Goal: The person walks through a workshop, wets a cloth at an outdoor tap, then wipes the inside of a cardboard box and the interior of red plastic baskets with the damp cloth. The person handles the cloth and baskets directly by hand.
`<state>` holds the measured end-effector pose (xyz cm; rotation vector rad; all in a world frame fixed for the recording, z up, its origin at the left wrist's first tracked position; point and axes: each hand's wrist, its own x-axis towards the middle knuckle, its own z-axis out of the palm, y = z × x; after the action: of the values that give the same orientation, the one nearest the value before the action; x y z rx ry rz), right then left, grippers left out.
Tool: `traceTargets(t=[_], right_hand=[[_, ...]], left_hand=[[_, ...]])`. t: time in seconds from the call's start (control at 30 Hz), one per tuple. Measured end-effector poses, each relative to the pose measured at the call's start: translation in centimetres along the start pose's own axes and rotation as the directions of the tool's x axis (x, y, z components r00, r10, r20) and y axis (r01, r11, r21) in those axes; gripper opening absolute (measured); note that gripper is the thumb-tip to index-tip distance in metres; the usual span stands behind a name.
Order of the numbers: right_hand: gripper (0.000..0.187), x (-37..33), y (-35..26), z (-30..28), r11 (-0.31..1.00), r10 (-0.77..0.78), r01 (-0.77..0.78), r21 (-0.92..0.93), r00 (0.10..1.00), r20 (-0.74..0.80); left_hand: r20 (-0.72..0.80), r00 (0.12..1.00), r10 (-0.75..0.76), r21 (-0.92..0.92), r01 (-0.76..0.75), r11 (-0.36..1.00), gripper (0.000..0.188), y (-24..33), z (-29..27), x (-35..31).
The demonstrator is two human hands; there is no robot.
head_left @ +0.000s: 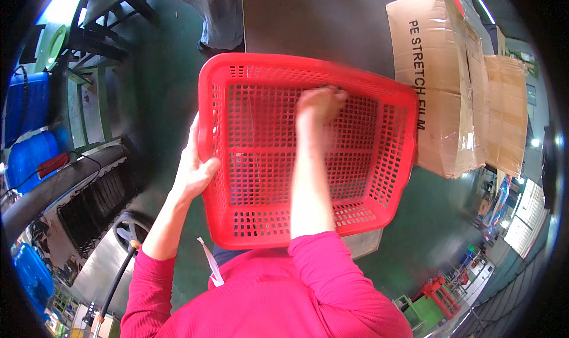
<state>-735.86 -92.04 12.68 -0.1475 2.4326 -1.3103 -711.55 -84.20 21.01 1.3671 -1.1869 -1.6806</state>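
Note:
A red plastic basket (216,225) with perforated walls and a grid bottom is held in front of me, its open top turned toward me. My left hand (195,173) grips the basket's left rim, thumb over the edge on the near side. Inside the basket, my right hand (320,104) is over the far part of the grid. Motion smears its fingers, so I cannot make out whether it holds anything. Nothing else can be seen lying in the basket.
Beyond the basket is a dark table (314,18). Large cardboard boxes (435,83) stand to the right. Another person's leg (222,21) shows at the table's far left. A dark-wheeled metal frame (129,228) and blue containers (32,157) are on the left.

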Motion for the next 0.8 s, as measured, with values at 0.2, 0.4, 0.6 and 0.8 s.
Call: traceTargets(t=[0.2, 0.4, 0.6, 0.8], right_hand=[[0.035, -10.7, 1.8, 2.5, 0.901, -0.342, 0.427, -0.071, 0.802, 0.489], [0.039, -0.7, 3.3, -3.2, -0.075, -0.563, 0.976, -0.205, 0.128, 0.816], [0.029, 11.1, 4.9, -9.4, -0.133, -0.732, 0.972, -0.192, 0.034, 0.680], [0.027, 14.1, 4.7, -13.2, -0.058, -0.709, 0.902, -0.427, 0.264, 0.654]], left_hand=[[-0.009, 1.000, 0.018, 0.011, -0.018, 1.000, 0.083, 0.3, 0.2, -0.2], [-0.072, 0.997, -0.024, -0.120, 0.015, 0.993, 0.086, 0.3, 0.8, -0.2], [-0.096, 0.995, -0.036, -0.124, 0.024, 0.992, 0.084, 0.6, 1.6, -0.1], [-0.100, 0.995, -0.011, 0.032, 0.014, 0.999, 0.082, 0.4, 1.3, -0.4]])
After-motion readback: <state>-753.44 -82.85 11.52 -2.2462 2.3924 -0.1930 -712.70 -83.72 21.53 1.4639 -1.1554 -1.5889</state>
